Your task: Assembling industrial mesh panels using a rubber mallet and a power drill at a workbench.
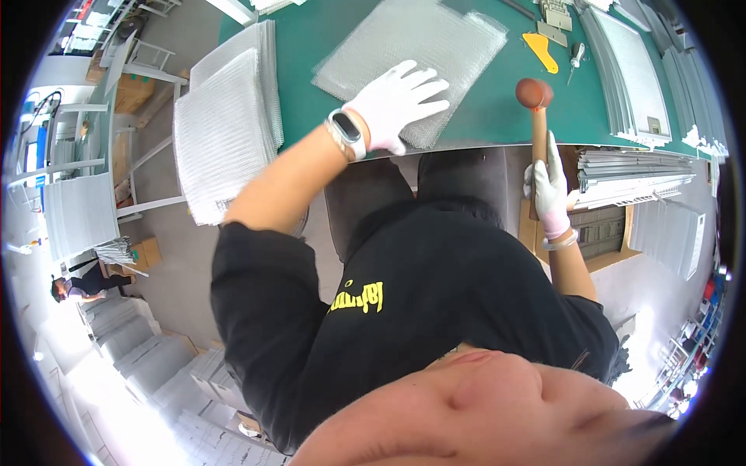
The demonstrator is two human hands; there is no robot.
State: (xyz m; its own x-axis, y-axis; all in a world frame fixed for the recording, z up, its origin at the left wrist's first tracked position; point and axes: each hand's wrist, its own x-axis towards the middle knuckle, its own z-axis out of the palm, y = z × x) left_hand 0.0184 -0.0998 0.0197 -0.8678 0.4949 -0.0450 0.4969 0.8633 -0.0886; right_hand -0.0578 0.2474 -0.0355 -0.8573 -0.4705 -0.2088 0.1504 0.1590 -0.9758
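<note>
My left hand [400, 105], in a white glove, lies with fingers spread on a loose stack of translucent, finely patterned sheets [404, 39] near the table's front edge. In my right hand [551, 194], also gloved, is a mallet [538, 128] with a reddish-brown head and a wooden handle. The mallet stands roughly upright with its head at the top, and one of my fingers stretches along the handle. Beyond the mallet head lie a yellow flat tool [542, 51] and a screwdriver [576, 56].
The green table [486, 101] carries a framed panel stack [633, 74] at the right. Another pile of patterned sheets [225, 124] hangs over its left edge. Grey strips [633, 175] and a cardboard box [622, 252] sit below on the right. A person [89, 286] is far off left.
</note>
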